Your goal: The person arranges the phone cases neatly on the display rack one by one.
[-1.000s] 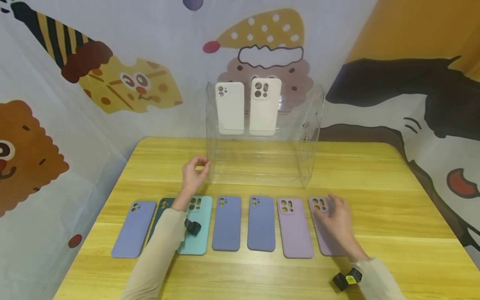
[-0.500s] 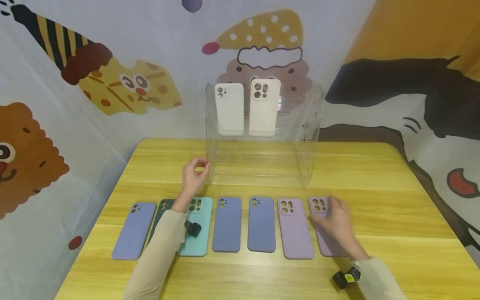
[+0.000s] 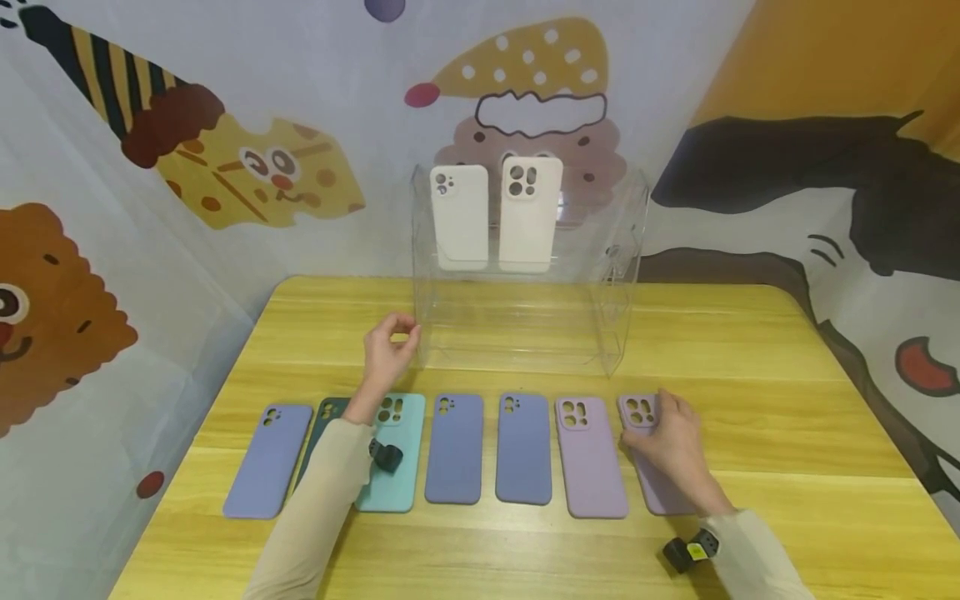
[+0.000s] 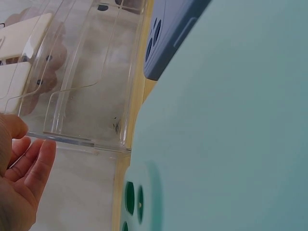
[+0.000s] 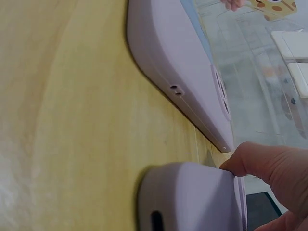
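Note:
My right hand [image 3: 675, 442] grips the rightmost lilac phone case [image 3: 651, 471] across its width, near the camera cutouts. In the right wrist view the thumb [image 5: 250, 156] touches the edge of that case [image 5: 202, 192]; the other fingers are mostly out of sight. At the clear acrylic display stand [image 3: 517, 333], my left hand [image 3: 388, 350] pinches the lower left side edge. The left wrist view has the stand's panel edge [image 4: 72, 139] between thumb and fingers. Two white phone cases [image 3: 460, 217] stand side by side on the stand's upper tier.
Along the table [image 3: 787, 433] lie a second lilac case [image 3: 592, 467], two blue-grey cases [image 3: 453, 450], a turquoise case [image 3: 405, 475], a dark green case [image 3: 330, 410] partly under my left sleeve, and a periwinkle case [image 3: 266, 467]. A cartoon-printed cloth [image 3: 360, 50] hangs behind.
My right thumb has shifted from above the rightmost lilac case to its left edge. The left hand stays at the stand's side; the cases have not visibly moved.

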The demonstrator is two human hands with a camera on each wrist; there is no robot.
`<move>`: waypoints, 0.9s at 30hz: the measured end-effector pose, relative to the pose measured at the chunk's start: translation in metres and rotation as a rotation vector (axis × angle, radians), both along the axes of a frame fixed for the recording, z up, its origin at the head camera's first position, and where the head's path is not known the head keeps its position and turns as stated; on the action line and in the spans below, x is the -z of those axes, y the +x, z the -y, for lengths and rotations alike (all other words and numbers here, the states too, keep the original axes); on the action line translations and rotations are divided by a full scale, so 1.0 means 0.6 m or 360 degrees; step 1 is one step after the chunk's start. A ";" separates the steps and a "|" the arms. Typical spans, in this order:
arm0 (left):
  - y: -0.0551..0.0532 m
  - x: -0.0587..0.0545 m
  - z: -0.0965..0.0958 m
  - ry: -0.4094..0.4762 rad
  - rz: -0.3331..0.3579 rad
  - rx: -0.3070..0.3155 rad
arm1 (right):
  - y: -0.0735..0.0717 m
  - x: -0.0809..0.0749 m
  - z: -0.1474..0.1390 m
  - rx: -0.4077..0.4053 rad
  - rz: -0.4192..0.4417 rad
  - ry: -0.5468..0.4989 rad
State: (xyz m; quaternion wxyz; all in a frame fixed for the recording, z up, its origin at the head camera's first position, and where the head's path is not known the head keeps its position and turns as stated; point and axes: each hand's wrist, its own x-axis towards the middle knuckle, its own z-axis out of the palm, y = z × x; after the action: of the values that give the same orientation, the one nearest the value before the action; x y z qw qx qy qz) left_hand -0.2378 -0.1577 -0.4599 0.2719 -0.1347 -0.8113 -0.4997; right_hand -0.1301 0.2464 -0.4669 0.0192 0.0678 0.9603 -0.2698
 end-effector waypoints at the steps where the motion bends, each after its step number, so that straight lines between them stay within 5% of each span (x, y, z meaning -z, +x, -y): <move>1: 0.000 0.000 0.000 0.0000 -0.0004 0.0001 | 0.000 0.000 0.000 0.0002 -0.0001 -0.0002; 19: 0.001 -0.003 0.000 -0.0006 0.0030 -0.0003 | 0.001 -0.015 -0.011 -0.0066 -0.0244 -0.0063; 27: 0.002 -0.003 0.000 0.0008 0.0044 0.0003 | 0.004 -0.037 -0.002 -0.0049 -0.0236 -0.0091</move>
State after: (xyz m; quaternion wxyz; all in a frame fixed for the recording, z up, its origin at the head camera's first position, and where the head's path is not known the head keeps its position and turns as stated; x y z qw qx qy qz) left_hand -0.2366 -0.1575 -0.4583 0.2605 -0.1280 -0.8136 -0.5039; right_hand -0.1280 0.2478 -0.4449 -0.0460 0.0321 0.9520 -0.3009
